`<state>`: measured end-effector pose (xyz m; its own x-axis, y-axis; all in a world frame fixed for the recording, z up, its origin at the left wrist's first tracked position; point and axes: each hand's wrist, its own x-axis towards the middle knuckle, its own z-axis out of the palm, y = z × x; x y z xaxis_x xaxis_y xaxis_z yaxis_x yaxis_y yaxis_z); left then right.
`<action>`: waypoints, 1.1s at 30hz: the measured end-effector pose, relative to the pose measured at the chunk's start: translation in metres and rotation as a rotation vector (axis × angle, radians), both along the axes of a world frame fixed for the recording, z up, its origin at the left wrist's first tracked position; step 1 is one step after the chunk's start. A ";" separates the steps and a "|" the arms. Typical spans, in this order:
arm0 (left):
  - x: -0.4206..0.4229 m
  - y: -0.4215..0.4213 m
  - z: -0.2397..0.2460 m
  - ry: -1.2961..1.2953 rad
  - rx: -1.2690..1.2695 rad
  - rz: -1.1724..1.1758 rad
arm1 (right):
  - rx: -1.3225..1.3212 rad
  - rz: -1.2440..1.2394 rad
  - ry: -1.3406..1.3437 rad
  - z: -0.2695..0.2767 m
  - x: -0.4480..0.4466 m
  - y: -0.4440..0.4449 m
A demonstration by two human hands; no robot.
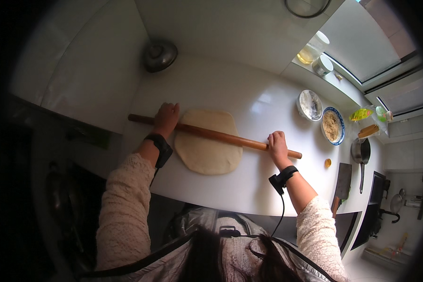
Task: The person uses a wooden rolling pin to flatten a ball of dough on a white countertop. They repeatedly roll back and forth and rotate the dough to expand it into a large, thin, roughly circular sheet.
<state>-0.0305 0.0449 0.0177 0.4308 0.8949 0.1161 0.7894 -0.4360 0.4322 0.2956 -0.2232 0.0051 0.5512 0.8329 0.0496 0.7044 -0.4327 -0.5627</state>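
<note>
A long wooden rolling pin lies slantwise across a flat sheet of pale dough on the white countertop. My left hand grips the pin just left of the dough, and the pin's dark end sticks out past it. Near the pin's other end, to the right of the dough, my right hand is closed around it. The dough has a rounded, uneven outline and shows on both sides of the pin. Fingers hide short stretches of the pin.
At the right stand a bowl with white powder and a blue-rimmed bowl of crumbly filling. Beyond them are a small yellow cap, a cleaver and a saucepan. A metal lid rests in the back left corner.
</note>
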 end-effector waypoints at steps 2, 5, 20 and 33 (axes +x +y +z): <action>0.003 0.010 -0.015 0.018 0.065 -0.047 | -0.003 -0.030 0.034 -0.001 0.006 0.004; 0.006 0.026 -0.029 0.104 0.100 -0.028 | 0.005 -0.005 -0.103 -0.002 0.006 0.008; -0.011 -0.033 -0.016 0.232 0.157 -0.006 | -0.267 0.054 -0.440 -0.009 -0.033 -0.025; -0.077 -0.098 -0.021 0.239 0.194 -0.170 | -0.217 0.167 -0.361 -0.004 -0.084 -0.102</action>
